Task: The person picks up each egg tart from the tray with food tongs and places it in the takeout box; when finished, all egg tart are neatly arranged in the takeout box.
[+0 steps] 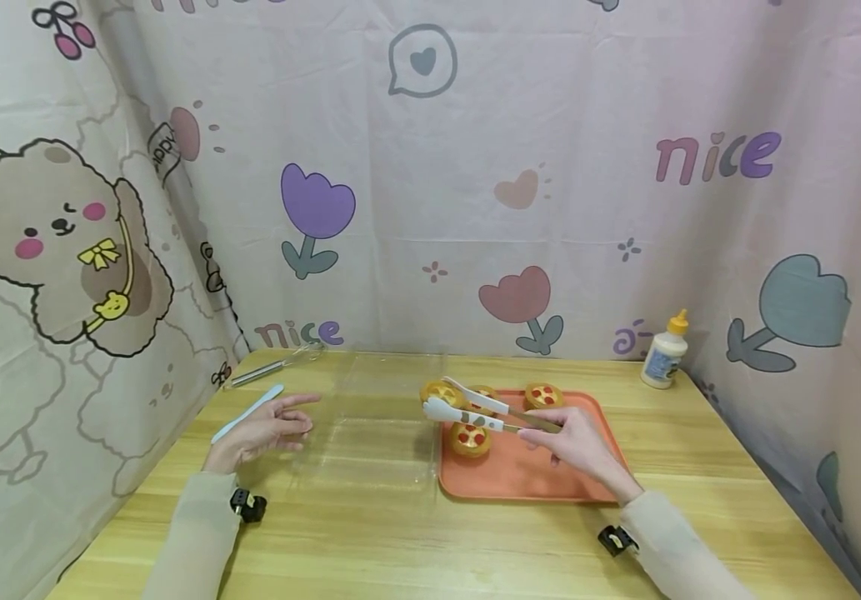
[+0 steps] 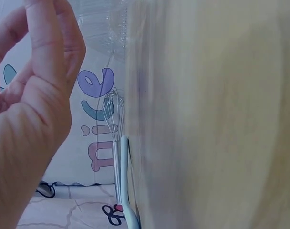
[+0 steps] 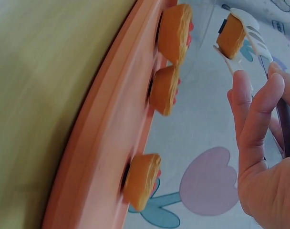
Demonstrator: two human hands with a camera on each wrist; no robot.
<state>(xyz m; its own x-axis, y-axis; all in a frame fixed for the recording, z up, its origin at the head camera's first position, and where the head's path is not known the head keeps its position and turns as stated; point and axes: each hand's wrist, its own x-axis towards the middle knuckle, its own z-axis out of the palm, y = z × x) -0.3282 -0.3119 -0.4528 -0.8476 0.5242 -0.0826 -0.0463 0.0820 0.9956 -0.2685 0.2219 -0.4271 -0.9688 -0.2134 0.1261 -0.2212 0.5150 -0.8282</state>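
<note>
My right hand [image 1: 576, 442] holds a pair of tongs [image 1: 484, 422] with white tips and brown handles. An egg tart [image 1: 439, 390] is pinched between the tips; the right wrist view shows this tart [image 3: 231, 38] raised off the tray. On the orange tray [image 1: 520, 483] sit three more tarts with red toppings: a front tart [image 1: 470, 442], a back tart [image 1: 484, 397] partly behind the tongs, and a right tart [image 1: 543, 395]. My left hand [image 1: 268, 427] hovers with loosely bent fingers, holding nothing, beside a clear plastic container [image 1: 381, 467] left of the tray.
A light blue spatula-like tool [image 1: 250, 410] lies by the left hand, with a wire whisk [image 1: 268, 371] behind it. At the back right of the wooden table [image 1: 370, 550] stands a white bottle with a yellow nozzle [image 1: 664, 354]. Printed curtains [image 1: 430, 167] hang close behind.
</note>
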